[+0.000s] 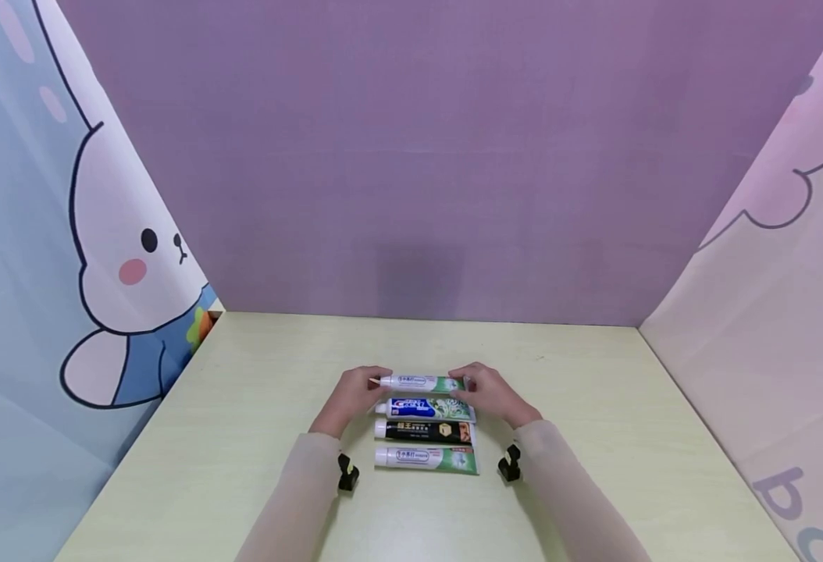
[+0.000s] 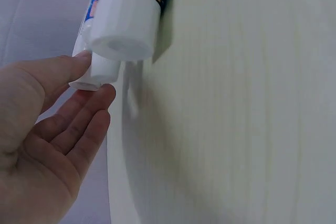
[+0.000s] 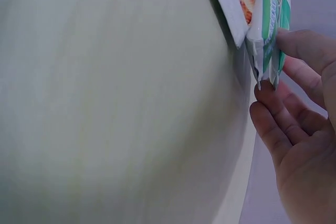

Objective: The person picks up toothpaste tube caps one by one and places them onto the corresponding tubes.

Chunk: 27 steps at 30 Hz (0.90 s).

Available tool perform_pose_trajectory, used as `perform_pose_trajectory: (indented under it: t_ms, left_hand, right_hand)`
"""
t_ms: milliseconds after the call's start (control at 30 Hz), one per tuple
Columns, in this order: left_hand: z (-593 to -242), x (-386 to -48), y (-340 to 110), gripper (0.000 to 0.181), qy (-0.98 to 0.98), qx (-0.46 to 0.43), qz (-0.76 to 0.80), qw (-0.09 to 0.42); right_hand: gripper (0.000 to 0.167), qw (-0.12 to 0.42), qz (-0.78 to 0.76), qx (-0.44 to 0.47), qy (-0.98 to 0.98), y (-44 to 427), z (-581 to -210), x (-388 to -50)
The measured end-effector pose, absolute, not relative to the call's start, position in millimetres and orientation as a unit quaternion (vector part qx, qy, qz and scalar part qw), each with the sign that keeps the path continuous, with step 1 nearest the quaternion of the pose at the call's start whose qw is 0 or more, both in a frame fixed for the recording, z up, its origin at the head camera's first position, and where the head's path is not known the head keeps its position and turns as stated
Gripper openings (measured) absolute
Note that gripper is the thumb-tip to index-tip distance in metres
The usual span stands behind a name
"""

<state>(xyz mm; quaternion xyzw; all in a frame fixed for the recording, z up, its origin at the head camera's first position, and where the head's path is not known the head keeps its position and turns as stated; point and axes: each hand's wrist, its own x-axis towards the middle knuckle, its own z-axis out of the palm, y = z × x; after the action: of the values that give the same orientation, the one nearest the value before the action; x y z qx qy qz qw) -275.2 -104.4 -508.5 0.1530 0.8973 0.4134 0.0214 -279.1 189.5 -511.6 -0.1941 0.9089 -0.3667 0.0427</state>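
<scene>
Four tubes of toothpaste would be several, and they lie in a stacked row, caps to the left. At the far end, a white-and-green toothpaste tube (image 1: 418, 383) is held at both ends. My left hand (image 1: 352, 396) pinches its cap end between thumb and fingers, while my right hand (image 1: 493, 395) grips the flat crimped end. Just nearer lies a blue-and-green toothpaste tube (image 1: 429, 409), then a black toothpaste tube (image 1: 422, 432) with a white cap (image 2: 126, 24). Nearest me is another white-and-green toothpaste tube (image 1: 425, 459).
The tubes lie on a pale wood-grain table (image 1: 243, 484). A purple panel (image 1: 418, 156) stands along its back edge. Printed cloths hang on both sides, the left one (image 1: 130, 257) with a cartoon rabbit.
</scene>
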Motion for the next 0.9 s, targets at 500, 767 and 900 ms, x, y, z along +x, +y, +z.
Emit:
perform_pose_trajectory:
  t_ms: [500,767,900]
  left_hand:
    - [-513.8,-277.5,-102.6,0.032,0.901,0.142,0.408,0.03]
    - [-515.9,-278.6,-103.7,0.03,0.908,0.134,0.394,0.038]
    - [-517.0,-279.7,-105.0,0.03,0.907,0.124,0.401,0.043]
  right_hand:
    - [0.038,0.054,-0.357,-0.173,0.916,188.9,-519.0,-283.5]
    - [0.032,0.055,-0.357,-0.185,0.914,185.3,-517.9,-282.6]
    - [0.027,0.044,-0.35,-0.189,0.917,184.4,-518.5,-282.8]
